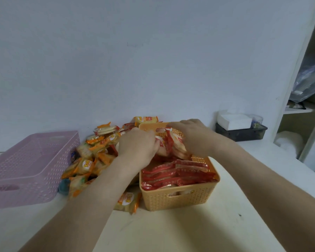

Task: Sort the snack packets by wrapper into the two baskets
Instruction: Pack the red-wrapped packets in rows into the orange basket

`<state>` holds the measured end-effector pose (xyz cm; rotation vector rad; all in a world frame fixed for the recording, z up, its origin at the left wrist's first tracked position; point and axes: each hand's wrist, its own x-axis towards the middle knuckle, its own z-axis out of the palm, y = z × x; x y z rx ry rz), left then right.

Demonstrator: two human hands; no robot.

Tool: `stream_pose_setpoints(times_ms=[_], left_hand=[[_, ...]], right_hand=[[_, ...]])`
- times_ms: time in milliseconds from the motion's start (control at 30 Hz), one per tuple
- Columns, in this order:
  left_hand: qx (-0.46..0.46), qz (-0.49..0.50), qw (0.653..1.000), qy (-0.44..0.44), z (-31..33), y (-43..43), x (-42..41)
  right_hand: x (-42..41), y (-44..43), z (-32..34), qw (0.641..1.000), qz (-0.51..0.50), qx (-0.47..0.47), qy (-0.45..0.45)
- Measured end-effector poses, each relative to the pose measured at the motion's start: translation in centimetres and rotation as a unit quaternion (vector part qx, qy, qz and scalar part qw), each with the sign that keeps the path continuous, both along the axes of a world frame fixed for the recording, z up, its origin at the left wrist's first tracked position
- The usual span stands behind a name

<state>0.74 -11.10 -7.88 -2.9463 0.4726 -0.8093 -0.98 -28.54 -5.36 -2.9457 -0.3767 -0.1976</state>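
An orange basket (178, 199) stands in the middle of the table with several red-wrapped packets (176, 176) lined up inside. Over its far half, my left hand (137, 144) and my right hand (191, 136) both grip a bunch of red-wrapped packets (168, 144) between them. A pile of orange-wrapped packets (95, 155) lies on the table left of the basket. Further left stands a pink basket (25, 170), with nothing showing inside it.
A dark tray (242, 132) holding a white box sits at the back right by the wall. A white shelf unit (298, 110) rises at the right edge. One orange-wrapped packet (127, 200) lies against the orange basket's front left corner.
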Motion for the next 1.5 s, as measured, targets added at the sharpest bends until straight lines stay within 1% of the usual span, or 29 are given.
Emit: stream_pose_setpoints(times_ms=[33,100,167,234,334,501,601,667,734,768,801,901,1001,1068,1135,1168,1201,1235,1301,1335,1402,1502], left_hand=[[0.014,0.020,1.000,0.013,-0.1,-0.5,0.1],[0.007,0.036,0.999,0.027,-0.5,-1.0,0.6],[-0.049,0.038,0.998,0.030,-1.0,-0.9,1.2],[-0.114,0.021,0.993,0.020,-1.1,-0.6,1.3],[-0.152,-0.023,0.988,-0.019,-1.3,-0.5,1.2],[-0.136,-0.076,0.986,-0.064,-1.0,0.0,0.8],[-0.144,-0.151,0.972,-0.110,-0.3,0.6,-0.1],[-0.142,-0.205,0.962,-0.110,0.1,1.3,-1.3],[-0.120,-0.236,0.962,-0.073,0.1,2.0,-2.4],[-0.109,-0.243,0.963,-0.050,-0.1,2.2,-2.9],[-0.100,-0.247,0.964,-0.024,-0.2,2.3,-3.4],[-0.095,-0.247,0.962,0.074,-0.8,2.1,-4.0],[-0.049,-0.232,0.965,0.117,-1.5,1.8,-3.6],[-0.005,-0.210,0.968,0.140,-1.8,1.6,-3.4],[0.030,-0.187,0.970,0.152,-1.8,1.5,-3.1],[0.039,-0.179,0.971,0.153,-1.7,1.3,-3.0],[0.043,-0.177,0.971,0.153,-1.6,1.1,-2.9],[0.048,-0.176,0.971,0.155,-1.4,0.8,-2.9],[0.060,-0.178,0.968,0.169,-1.3,0.4,-3.0],[0.068,-0.173,0.967,0.177,-1.3,0.3,-3.0],[0.086,-0.160,0.963,0.198,-1.2,0.3,-3.1],[0.078,-0.149,0.955,0.246,-1.0,0.5,-3.3]], right_hand=[[0.4,0.4,-0.1,0.999,-0.008,-0.050,0.020],[1.3,1.1,-1.2,0.991,-0.016,-0.133,0.028],[1.7,1.3,-2.1,0.984,-0.002,-0.180,-0.010],[1.9,1.1,-2.2,0.980,0.010,-0.185,-0.079],[2.5,-0.1,-2.3,0.975,0.014,-0.164,-0.149],[2.9,-2.3,-2.9,0.965,-0.008,-0.129,-0.228],[2.7,-3.1,-3.2,0.959,-0.021,-0.114,-0.257],[2.4,-3.4,-3.1,0.957,-0.039,-0.053,-0.281],[2.1,-3.2,-2.6,0.948,-0.038,0.042,-0.314],[1.9,-3.0,-2.2,0.948,-0.034,0.071,-0.308],[1.6,-2.7,-1.7,0.957,-0.028,0.079,-0.277],[0.8,-1.7,-0.5,0.988,0.003,0.044,-0.147],[0.3,-0.8,-0.3,0.996,0.038,0.041,-0.064],[0.2,-0.8,-0.1,0.997,0.065,0.036,0.038],[0.0,-1.4,0.8,0.979,0.076,0.038,0.184],[-0.2,-1.8,1.3,0.968,0.075,0.049,0.233],[-0.3,-2.1,1.6,0.964,0.072,0.049,0.250],[-0.4,-2.2,1.8,0.966,0.072,0.025,0.249],[-0.7,-1.7,1.5,0.966,0.069,-0.054,0.242],[-0.9,-1.4,1.2,0.965,0.067,-0.076,0.240],[-1.2,-1.1,0.5,0.968,0.068,-0.076,0.230],[-1.6,-1.2,-0.3,0.979,0.065,-0.046,0.188]])
